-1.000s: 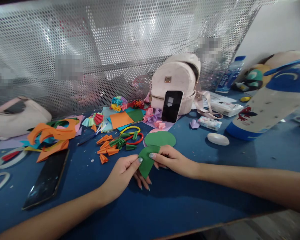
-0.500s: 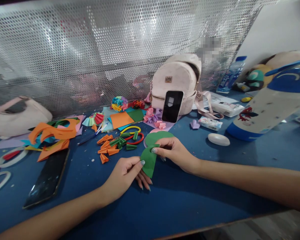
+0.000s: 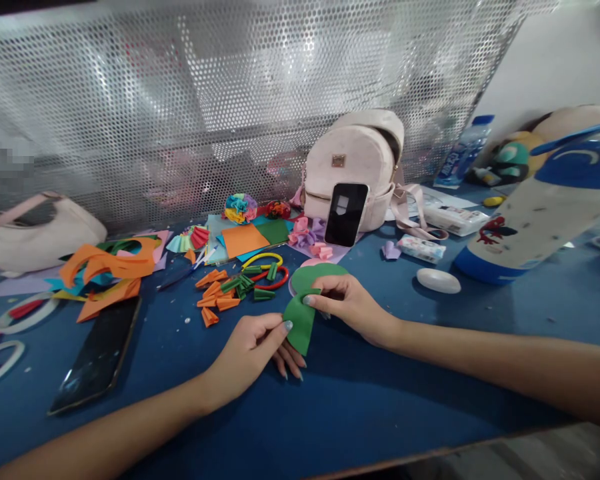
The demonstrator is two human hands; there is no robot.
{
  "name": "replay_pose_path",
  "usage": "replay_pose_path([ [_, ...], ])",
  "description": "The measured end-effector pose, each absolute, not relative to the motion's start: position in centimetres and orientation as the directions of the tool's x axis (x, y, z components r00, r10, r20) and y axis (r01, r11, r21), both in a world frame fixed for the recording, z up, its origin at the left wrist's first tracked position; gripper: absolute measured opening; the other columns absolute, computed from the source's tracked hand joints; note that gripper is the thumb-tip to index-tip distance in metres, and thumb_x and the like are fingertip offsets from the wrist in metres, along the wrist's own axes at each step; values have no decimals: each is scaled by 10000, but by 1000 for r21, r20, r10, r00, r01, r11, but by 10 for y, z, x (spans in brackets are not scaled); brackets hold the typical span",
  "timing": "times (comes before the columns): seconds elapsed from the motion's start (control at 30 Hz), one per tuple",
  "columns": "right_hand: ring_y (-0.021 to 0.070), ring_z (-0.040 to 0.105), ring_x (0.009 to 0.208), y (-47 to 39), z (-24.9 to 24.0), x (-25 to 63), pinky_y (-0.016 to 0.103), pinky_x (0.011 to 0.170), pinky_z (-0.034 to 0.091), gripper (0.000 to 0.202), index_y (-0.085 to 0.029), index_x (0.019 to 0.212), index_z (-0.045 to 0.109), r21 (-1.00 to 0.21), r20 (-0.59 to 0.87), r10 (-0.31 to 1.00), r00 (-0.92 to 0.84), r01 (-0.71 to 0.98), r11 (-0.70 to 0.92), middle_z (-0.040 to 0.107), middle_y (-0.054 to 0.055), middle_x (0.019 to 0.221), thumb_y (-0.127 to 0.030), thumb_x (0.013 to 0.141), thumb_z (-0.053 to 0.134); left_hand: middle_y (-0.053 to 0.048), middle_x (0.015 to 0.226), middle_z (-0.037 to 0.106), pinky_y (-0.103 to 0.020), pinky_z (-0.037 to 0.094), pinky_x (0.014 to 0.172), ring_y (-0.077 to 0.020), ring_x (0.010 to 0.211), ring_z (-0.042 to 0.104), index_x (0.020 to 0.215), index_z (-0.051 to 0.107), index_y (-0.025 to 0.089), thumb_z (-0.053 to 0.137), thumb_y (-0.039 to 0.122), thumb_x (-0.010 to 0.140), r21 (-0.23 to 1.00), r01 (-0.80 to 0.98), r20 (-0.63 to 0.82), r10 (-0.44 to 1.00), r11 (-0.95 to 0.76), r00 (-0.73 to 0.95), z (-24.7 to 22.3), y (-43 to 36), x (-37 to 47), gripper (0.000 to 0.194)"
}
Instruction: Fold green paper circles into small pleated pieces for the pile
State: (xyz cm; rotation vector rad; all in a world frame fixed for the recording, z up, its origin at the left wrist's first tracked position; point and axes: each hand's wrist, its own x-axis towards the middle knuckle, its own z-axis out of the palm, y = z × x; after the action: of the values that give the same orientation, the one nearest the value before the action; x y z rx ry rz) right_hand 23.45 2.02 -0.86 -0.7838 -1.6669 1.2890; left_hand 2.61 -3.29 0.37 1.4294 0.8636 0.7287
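Observation:
A curved piece of green paper (image 3: 301, 325) is held between my two hands above the blue table. My left hand (image 3: 260, 343) pinches its left edge, thumb on top and the other fingers under the paper. At the paper's upper right, my right hand (image 3: 347, 307) grips it between thumb and fingers. Just behind lies a round green paper piece (image 3: 316, 272), with a pink edge showing at its left. To the left are several folded orange paper pieces (image 3: 213, 293) and green ones (image 3: 243, 285), beside a yellow ring (image 3: 264, 257) and a red ring (image 3: 280, 280).
A smartphone (image 3: 347, 215) leans on a pale backpack (image 3: 350, 163). Another phone (image 3: 97, 357) lies left, near orange paper strips (image 3: 107, 261) and a white tape ring (image 3: 3, 367). On the right stand a large blue-lidded bottle (image 3: 540, 213) and a white oval object (image 3: 439, 281).
Both hands keep their grip on the green paper and hardly move. The whole view has shifted very slightly.

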Motion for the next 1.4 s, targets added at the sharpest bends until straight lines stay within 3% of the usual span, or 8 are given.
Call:
replay_pose_path([
  [0.27,108,481,618,20,-14,232,238,584,417,444,-149,790,689,-983,157,806,-570,-14,182,589,-7,709,-563,713,830,-130,714,771,-242,551,502,-204,561,748,814,567,149,557,558,955,997,40,-81,866,70,493,1,-31,26,433],
  [0.57,109,507,599,23,-16,236,230,558,430,413,-144,747,716,-978,176,864,-472,12,207,620,6,680,-541,731,830,-157,843,788,-249,568,521,-214,632,764,906,624,129,566,520,969,998,-19,-44,899,58,435,-2,-31,24,400],
  [0.77,155,595,722,24,-16,235,285,705,506,386,-161,820,754,-970,219,853,-473,-14,242,705,39,803,-542,770,798,-160,881,787,-248,578,544,-206,653,763,926,663,114,551,477,987,999,-17,-20,896,30,443,-1,-31,24,385],
  [0.97,195,643,848,24,-16,235,323,810,532,365,-169,856,761,-968,220,848,-482,-3,250,725,53,891,-530,801,775,-182,933,784,-254,571,529,-235,702,772,953,703,97,629,486,923,998,51,-54,896,35,440,1,-31,26,396],
  [1.1,192,640,840,22,-16,232,317,795,541,373,-171,871,753,-964,222,847,-482,19,264,707,55,920,-535,797,777,-157,909,790,-232,554,513,-224,701,767,924,725,101,710,385,861,993,117,-73,905,26,418,-2,-30,28,290],
  [1.4,182,641,822,21,-16,230,313,779,539,357,-154,889,739,-974,200,845,-496,-8,226,715,58,911,-496,797,783,-138,845,792,-200,539,503,-180,635,753,841,722,97,658,338,884,987,157,-95,901,31,423,-3,-27,28,254],
])
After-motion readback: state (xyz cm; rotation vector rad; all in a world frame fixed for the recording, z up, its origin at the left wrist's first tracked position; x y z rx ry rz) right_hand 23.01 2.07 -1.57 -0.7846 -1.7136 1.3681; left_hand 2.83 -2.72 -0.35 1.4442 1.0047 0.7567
